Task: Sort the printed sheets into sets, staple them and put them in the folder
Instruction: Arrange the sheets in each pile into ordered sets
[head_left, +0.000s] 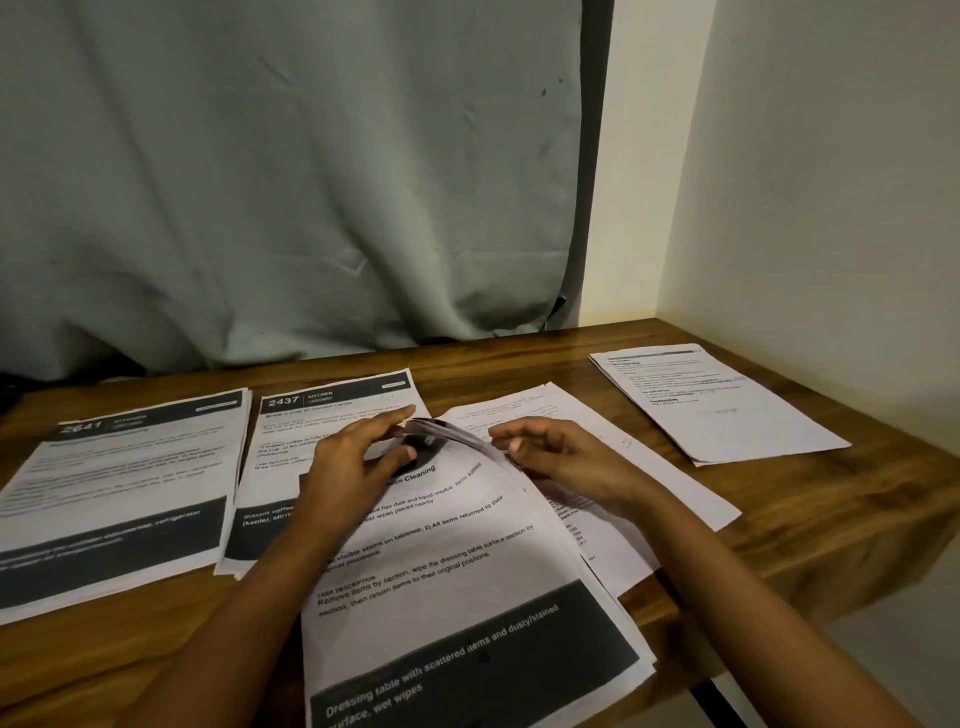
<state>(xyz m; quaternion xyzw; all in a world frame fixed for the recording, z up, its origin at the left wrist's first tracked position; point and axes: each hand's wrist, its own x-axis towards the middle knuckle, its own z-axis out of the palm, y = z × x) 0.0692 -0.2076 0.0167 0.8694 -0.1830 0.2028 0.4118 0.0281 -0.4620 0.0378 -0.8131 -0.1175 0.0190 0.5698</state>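
1. Front stack (457, 571): printed sheets lying on the table (519, 358), at its near edge and overhanging it slightly. It sits at an angle, and the dark band at its foot reads "Dressing table with scattered items". The far corner is lifted and fanned, with several sheets curling up off the pile.
2. Left hand (353, 467): narrow pinch on the fanned corner, with the forefinger laid over the top and the thumb beneath.
3. Right hand (561, 462): fingers curled, tips closed on the raised right edge of the same sheets. The wrist rests over the paper behind.
4. Loose sheets (675, 483): plain text pages lying partly under the front stack and the right hand, reaching toward the table's right side.
5. 2437 stack (311, 415): headed "KITCHEN", just left of the front stack. Its near part is covered by the left forearm.
6. 2641 stack (119, 493): further left, just beside the 2437 stack.
7. Far stack (722, 405): at the right rear corner, well apart from the rest.
8. Surroundings: grey curtain (285, 182) behind the table and a pale wall (805, 182) to the right.
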